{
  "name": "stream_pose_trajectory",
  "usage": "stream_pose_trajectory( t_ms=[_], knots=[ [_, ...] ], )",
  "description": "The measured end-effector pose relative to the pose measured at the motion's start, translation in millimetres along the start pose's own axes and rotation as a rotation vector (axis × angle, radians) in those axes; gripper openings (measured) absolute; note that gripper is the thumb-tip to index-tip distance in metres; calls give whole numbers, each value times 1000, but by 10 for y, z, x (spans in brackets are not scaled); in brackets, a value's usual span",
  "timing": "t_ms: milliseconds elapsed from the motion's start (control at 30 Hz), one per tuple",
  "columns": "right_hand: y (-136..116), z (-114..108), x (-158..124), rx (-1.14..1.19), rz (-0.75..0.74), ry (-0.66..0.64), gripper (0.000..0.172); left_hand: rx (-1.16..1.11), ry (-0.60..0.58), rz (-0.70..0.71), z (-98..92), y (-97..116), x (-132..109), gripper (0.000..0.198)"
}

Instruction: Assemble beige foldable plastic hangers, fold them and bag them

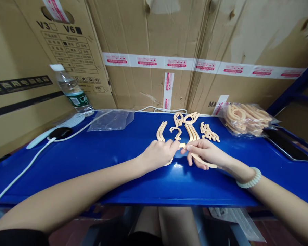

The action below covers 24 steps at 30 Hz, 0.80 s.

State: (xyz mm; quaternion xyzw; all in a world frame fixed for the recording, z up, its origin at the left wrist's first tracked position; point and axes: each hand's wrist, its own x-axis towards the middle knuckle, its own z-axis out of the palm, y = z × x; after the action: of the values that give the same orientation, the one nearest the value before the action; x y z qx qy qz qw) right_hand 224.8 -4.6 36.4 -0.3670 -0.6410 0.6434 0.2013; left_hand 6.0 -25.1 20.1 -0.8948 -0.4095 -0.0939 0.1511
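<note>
Above the blue table my left hand (pixel 160 155) is closed in a pinch on a beige plastic hanger piece (pixel 182 145), part of which sticks out between my two hands. A curved beige end shows below the left palm. My right hand (pixel 206 153) meets it from the other side, its fingers closed round a beige hanger arm (pixel 204 161) that slants down toward the wrist. My fingers hide where the pieces meet. Just beyond lie a hanger hook (pixel 179 133), a pair of curved hanger arms (pixel 161 131), a row of more arms (pixel 192 132) and several small hook pieces (pixel 209 132).
Folded hangers (pixel 191 118) lie farther back. A clear bag of beige parts (pixel 246 118) and a dark tablet-like device (pixel 289 145) are at right. At left are a water bottle (pixel 75 92), a hairbrush (pixel 53 130), a cable and an flat plastic bag (pixel 111 120). Cardboard boxes (pixel 149 37) stand behind.
</note>
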Motion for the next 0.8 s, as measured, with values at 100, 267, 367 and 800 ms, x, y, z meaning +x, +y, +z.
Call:
stream_pose_trajectory(
  t_ms=[100,267,367,800],
  knots=[
    [-7,50,-22,-124,-54,64,41,-21,38,18,5,-5,6,26],
    [4,138,-75,-389,-264,179,40,-168,153,9,27,-20,-5,26],
    [-40,161,-128,-666,-512,258,37,-330,187,-62,36,-18,-7,28],
    [-181,-1057,-139,-1115,-769,675,17,-1328,205,-580,27,-109,48,30]
  ],
)
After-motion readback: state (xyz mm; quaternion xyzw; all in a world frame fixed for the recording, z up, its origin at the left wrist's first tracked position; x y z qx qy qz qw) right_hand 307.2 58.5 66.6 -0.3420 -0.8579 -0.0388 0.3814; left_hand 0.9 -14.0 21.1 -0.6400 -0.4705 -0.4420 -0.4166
